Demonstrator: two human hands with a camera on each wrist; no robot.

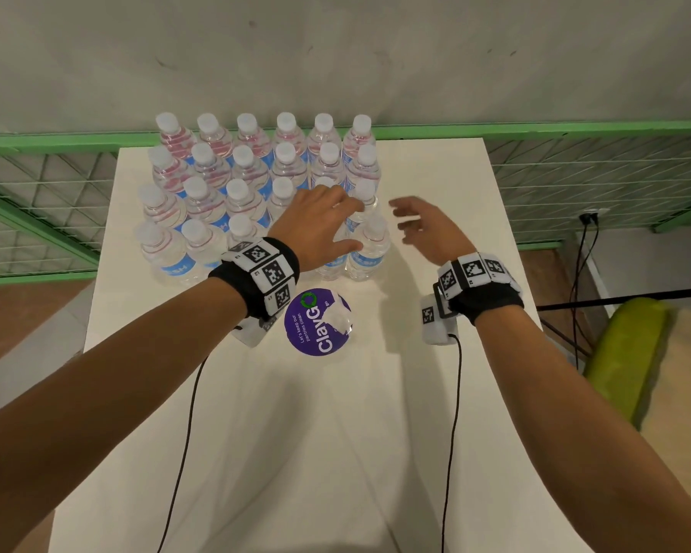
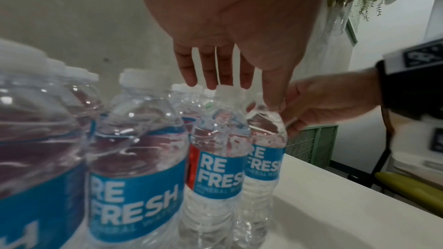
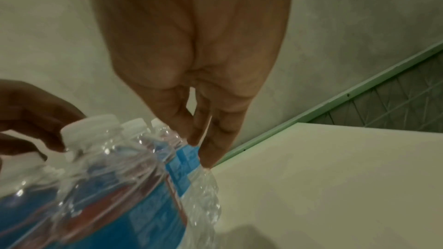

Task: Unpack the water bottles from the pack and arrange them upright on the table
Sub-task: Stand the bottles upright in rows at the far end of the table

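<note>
Several clear water bottles (image 1: 252, 181) with white caps and blue labels stand upright in rows on the far left part of the white table (image 1: 296, 433). My left hand (image 1: 348, 225) hovers over the front right corner of the group. Its fingers are straight above a cap (image 2: 225, 90), and its thumb touches the shoulder of the rightmost front bottle (image 1: 370, 249). My right hand (image 1: 405, 219) floats just right of that bottle with loose, spread fingers and holds nothing. The right wrist view shows its fingertips (image 3: 208, 150) beside the blue labels.
A round purple ClayGo label (image 1: 316, 321) with a crumpled white scrap lies near the table's middle. A green rail with wire mesh (image 1: 575, 129) runs behind the table. A yellow-green seat (image 1: 623, 353) and cables stand off the right edge.
</note>
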